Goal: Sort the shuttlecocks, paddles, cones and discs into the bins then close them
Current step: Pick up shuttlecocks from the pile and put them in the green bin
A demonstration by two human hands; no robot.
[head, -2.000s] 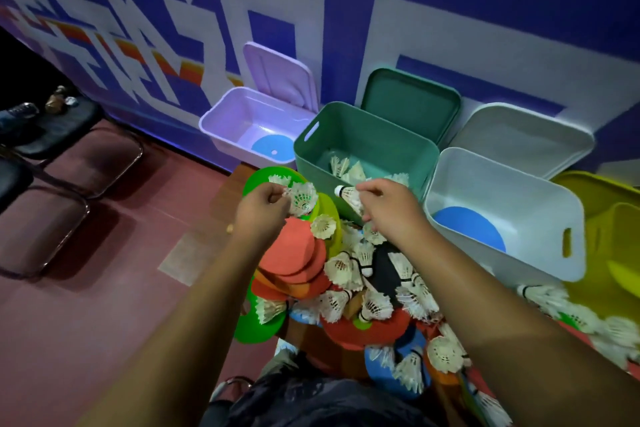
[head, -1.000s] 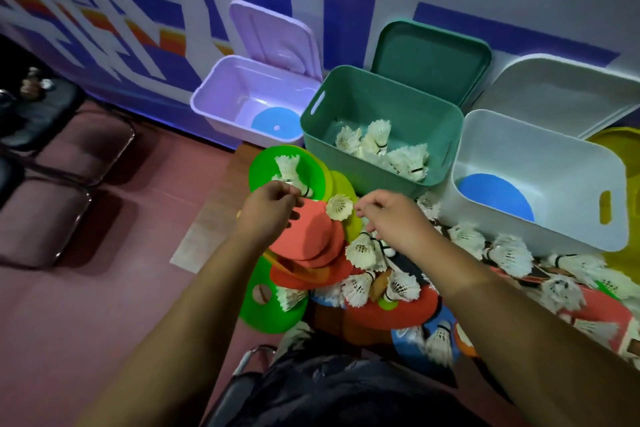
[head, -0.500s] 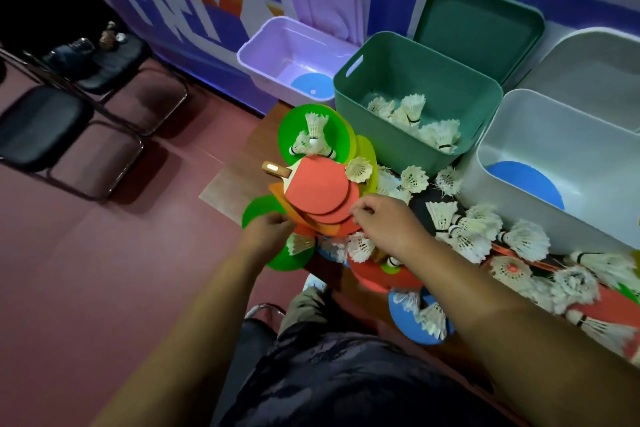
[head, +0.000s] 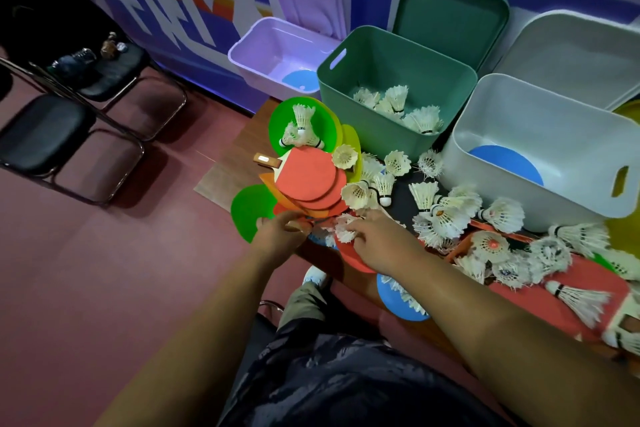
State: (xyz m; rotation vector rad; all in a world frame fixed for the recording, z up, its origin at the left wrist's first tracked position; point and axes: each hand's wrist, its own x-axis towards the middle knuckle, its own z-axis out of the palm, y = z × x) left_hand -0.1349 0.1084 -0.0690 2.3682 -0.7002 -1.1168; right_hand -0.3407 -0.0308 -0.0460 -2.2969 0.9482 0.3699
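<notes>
White feather shuttlecocks (head: 446, 215) lie scattered over the low table among red paddles (head: 308, 180) and green discs (head: 249, 208). My right hand (head: 377, 239) curls its fingers round a shuttlecock (head: 343, 230) at the pile's near edge. Just to its left, my left hand (head: 280, 232) has its fingertips pinched on white feathers below the paddle stack; what it holds is mostly hidden. The green bin (head: 346, 80) holds several shuttlecocks (head: 398, 104). The purple bin (head: 256, 55) and the white bin (head: 464, 135) each hold one blue disc.
All bin lids stand open against the wall. A yellow bin (head: 625, 109) shows at the right edge. Black chairs (head: 41, 135) stand on the red floor to the left. A blue disc (head: 398, 302) hangs over the table's near edge by my knee.
Both hands dropped shuttlecocks into the green bin, then came back down to the near edge of the pile. The right hand has closed on another shuttlecock. The view tilted down and left.
</notes>
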